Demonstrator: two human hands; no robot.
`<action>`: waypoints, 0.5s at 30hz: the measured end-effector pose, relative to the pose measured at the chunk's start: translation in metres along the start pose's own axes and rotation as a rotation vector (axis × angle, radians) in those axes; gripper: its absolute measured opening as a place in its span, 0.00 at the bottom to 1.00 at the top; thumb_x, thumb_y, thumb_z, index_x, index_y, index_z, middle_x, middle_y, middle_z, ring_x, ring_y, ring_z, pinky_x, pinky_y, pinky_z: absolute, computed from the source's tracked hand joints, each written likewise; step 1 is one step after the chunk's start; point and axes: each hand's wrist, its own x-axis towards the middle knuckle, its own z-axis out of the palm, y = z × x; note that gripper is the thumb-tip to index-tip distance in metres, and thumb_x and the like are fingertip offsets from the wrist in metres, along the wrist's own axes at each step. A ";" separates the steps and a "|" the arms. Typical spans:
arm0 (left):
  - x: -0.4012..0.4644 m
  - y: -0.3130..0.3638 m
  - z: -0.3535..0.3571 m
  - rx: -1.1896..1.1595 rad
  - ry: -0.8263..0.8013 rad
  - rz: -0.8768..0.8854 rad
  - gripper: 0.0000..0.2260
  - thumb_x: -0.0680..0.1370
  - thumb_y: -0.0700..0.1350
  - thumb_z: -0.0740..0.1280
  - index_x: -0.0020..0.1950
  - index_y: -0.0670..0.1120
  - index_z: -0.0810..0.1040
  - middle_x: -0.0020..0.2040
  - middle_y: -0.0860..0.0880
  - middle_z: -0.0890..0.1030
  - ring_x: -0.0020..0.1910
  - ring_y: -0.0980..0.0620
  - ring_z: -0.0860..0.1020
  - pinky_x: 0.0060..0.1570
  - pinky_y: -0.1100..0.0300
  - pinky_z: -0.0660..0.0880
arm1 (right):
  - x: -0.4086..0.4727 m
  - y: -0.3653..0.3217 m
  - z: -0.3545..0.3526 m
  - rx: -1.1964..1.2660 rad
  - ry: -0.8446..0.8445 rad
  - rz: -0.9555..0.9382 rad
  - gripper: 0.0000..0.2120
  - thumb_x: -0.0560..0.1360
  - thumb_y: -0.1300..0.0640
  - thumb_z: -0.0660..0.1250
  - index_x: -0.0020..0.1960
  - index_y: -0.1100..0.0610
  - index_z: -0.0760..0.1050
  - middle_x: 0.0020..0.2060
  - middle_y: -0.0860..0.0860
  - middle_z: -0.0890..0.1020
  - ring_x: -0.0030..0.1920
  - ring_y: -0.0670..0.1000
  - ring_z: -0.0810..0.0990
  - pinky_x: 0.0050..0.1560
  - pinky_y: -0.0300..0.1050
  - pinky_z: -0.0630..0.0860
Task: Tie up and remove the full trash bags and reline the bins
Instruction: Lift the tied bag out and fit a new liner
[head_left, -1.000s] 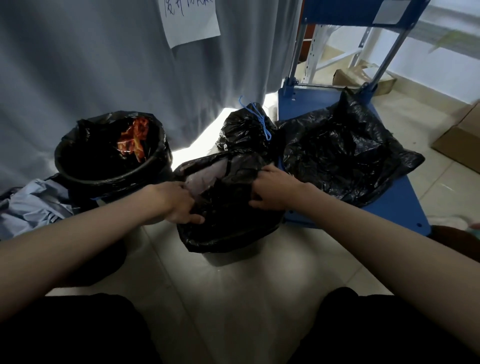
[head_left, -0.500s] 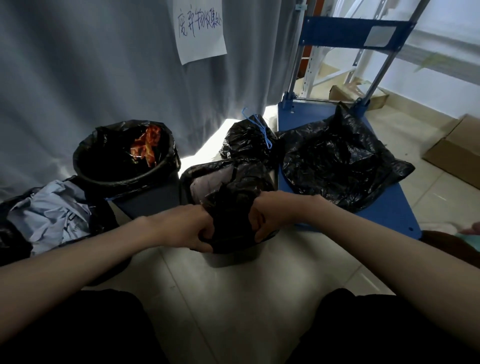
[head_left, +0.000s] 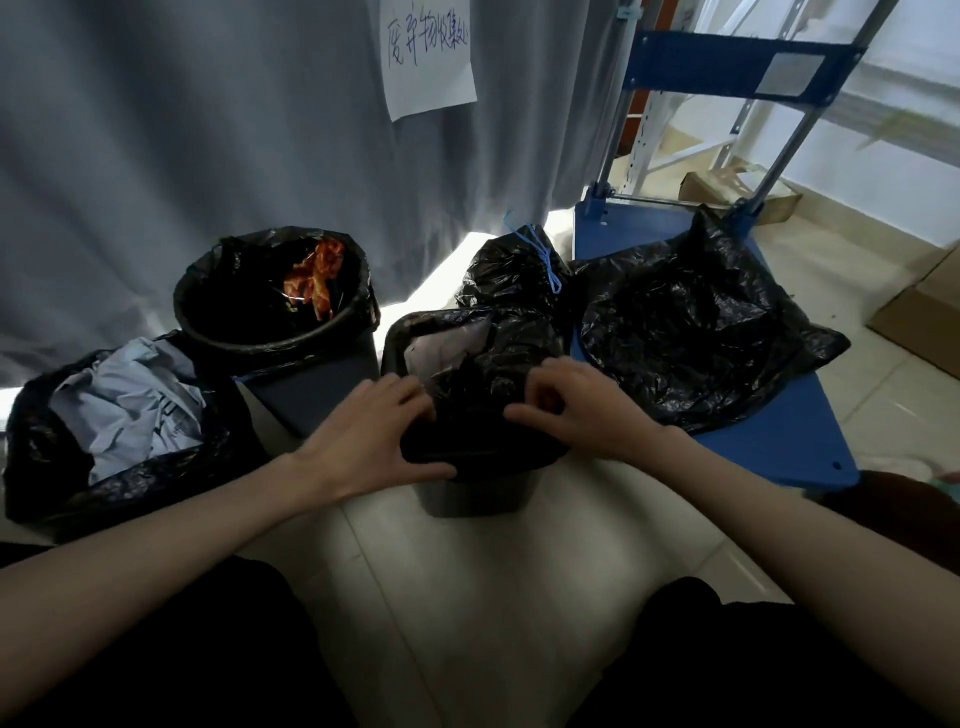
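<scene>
A small grey bin stands on the floor in front of me, lined with a black trash bag whose top is bunched toward me. My left hand grips the bunched plastic at the near left rim, thumb under it. My right hand pinches the bag's gathered top from the right, fingers curled. Pale waste shows inside the bag at the back. Behind it sits a tied black bag with a blue drawstring.
A round bin with orange wrappers stands at left, and a black bag of blue-grey cloth lies farther left. Loose black bags lie on a blue hand cart at right. A grey curtain hangs behind; cardboard boxes sit at far right.
Both hands pulled the bag's top together toward me, then shifted: the left now lies lower on the near rim, the right has loosened to a pinch. The camera tilted upward.
</scene>
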 end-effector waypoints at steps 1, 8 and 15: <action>-0.004 -0.001 0.000 -0.109 0.063 -0.128 0.22 0.71 0.71 0.63 0.51 0.55 0.73 0.49 0.58 0.70 0.47 0.57 0.69 0.48 0.60 0.68 | 0.000 0.006 -0.001 0.053 0.092 0.103 0.17 0.74 0.39 0.66 0.38 0.53 0.72 0.35 0.46 0.74 0.39 0.48 0.74 0.42 0.46 0.72; -0.015 0.004 0.017 -0.911 0.106 -0.997 0.14 0.81 0.51 0.62 0.59 0.42 0.73 0.58 0.42 0.77 0.53 0.45 0.78 0.59 0.47 0.76 | -0.002 0.035 0.007 0.596 0.091 0.800 0.14 0.79 0.51 0.65 0.39 0.55 0.67 0.36 0.54 0.72 0.37 0.51 0.74 0.40 0.47 0.75; -0.025 0.006 0.011 -1.551 0.016 -1.208 0.15 0.84 0.46 0.57 0.62 0.38 0.77 0.51 0.42 0.81 0.45 0.48 0.80 0.50 0.55 0.80 | -0.016 0.046 0.006 1.248 -0.195 1.025 0.14 0.82 0.51 0.61 0.49 0.59 0.79 0.37 0.56 0.83 0.38 0.55 0.84 0.46 0.54 0.83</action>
